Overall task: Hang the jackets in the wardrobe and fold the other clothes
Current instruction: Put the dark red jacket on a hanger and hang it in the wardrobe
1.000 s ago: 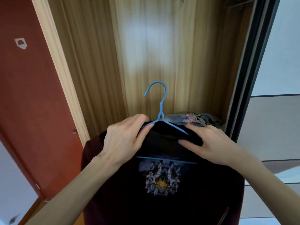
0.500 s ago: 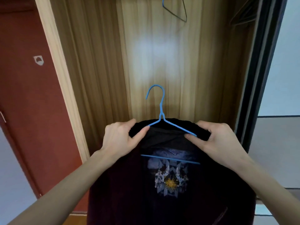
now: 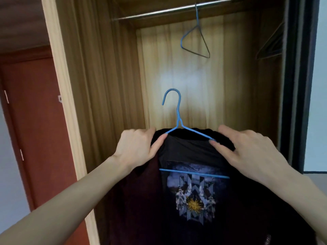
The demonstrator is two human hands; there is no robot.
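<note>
Jacket [image 3: 203, 200] is sitting on a blue wire hanger [image 3: 178, 121] right in front of the open wardrobe [image 3: 109, 85], so the hangering part looks done, and hooking it onto the rail [image 3: 169, 11] is what's left, plus any folding. Left hand [image 3: 136, 147] and right hand [image 3: 247, 152] are each pinching a shoulder over the hanger's arms, held apart. Since the earlier frames the head view is tilting up: the rail and a spare empty hanger [image 3: 194, 41] are now showing, and the jacket is sitting higher.

rail [image 3: 159, 12]: bare left of empty hanger [image 3: 194, 41] | right: dark hangers [image 3: 270, 45] by wardrobe wall
</note>
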